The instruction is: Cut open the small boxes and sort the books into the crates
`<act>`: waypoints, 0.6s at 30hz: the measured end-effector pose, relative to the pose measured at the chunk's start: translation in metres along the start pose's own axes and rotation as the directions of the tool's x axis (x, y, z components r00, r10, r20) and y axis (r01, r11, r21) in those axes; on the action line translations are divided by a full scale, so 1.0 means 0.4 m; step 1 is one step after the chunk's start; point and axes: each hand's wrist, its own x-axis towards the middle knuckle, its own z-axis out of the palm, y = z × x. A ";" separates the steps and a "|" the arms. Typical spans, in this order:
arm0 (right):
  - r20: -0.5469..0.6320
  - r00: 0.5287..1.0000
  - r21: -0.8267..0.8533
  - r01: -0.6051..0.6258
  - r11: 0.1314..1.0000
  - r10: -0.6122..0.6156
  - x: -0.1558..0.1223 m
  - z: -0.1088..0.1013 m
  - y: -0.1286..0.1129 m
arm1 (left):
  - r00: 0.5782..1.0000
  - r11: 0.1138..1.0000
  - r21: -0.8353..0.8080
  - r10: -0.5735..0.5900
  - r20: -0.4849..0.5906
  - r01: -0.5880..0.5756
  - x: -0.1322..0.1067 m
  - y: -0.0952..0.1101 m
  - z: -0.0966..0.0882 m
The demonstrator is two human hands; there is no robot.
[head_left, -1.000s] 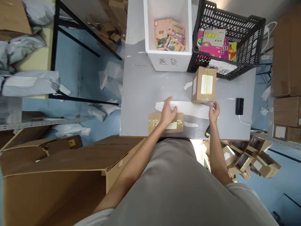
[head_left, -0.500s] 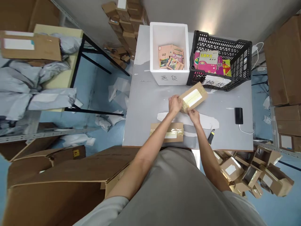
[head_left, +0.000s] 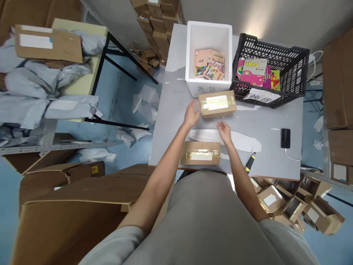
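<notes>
**Hands.** The left hand [head_left: 191, 112] is open with the fingers loosely spread. Its fingertips rest against the left end of the brown cardboard box sealed with clear tape and bearing a white label [head_left: 217, 104], with no grip around it. The right hand [head_left: 224, 131] is open, palm down and empty. It is just short of the box's near side, over the pale oblong patch [head_left: 242, 139] on the grey tabletop [head_left: 171, 121]. Whether it touches the table cannot be told.

**Position.** The taped box lies flat mid-table, just in front of the foam bin.

**Risks (judgement).**
- Only fingertips at one end meet the taped box. A push from there would probably swing it rather than slide it straight, knocking it into the bin wall behind.
- The flat brown cardboard parcel wrapped in tape [head_left: 200, 153] sits at the near table edge, close to the person's body. A nudge from the torso or a forearm could send it off the table.
- The yellow-and-black cutter [head_left: 250, 163] lies right at the near edge beside the right forearm. A brush from that arm could drop it to the floor.

**Containers.**
- The white open-topped foam bin [head_left: 191, 55] has handwriting on its front. It holds a loose heap of small colourful booklets or cards [head_left: 209, 66] that covers only part of the bottom.
- The black perforated plastic crate [head_left: 302, 73] holds books with pink, green and yellow covers [head_left: 253, 70]. A white handwritten paper slip [head_left: 260, 96] sits on its front wall.
</notes>
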 end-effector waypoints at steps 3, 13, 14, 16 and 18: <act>-0.389 0.920 -0.210 -0.126 0.969 0.035 -0.118 -0.241 0.111 | 0.994 0.997 0.050 -0.051 -0.097 0.056 -0.242 -0.059 -0.108; -0.726 0.649 -0.354 -0.636 0.686 0.227 -0.364 -0.479 0.319 | 0.940 0.945 0.005 -0.326 -0.097 0.328 -0.672 -0.136 -0.197; -0.712 0.666 -0.362 -0.620 0.696 0.223 -0.357 -0.472 0.322 | 0.948 0.950 -0.004 -0.311 -0.061 0.311 -0.671 -0.134 -0.195; -0.659 0.725 -0.382 -0.553 0.741 0.201 -0.342 -0.457 0.319 | 0.960 0.959 -0.021 -0.281 0.007 0.282 -0.663 -0.128 -0.195; -0.561 0.815 -0.406 -0.426 0.809 0.147 -0.334 -0.437 0.302 | 0.967 0.968 -0.029 -0.245 0.063 0.248 -0.656 -0.125 -0.200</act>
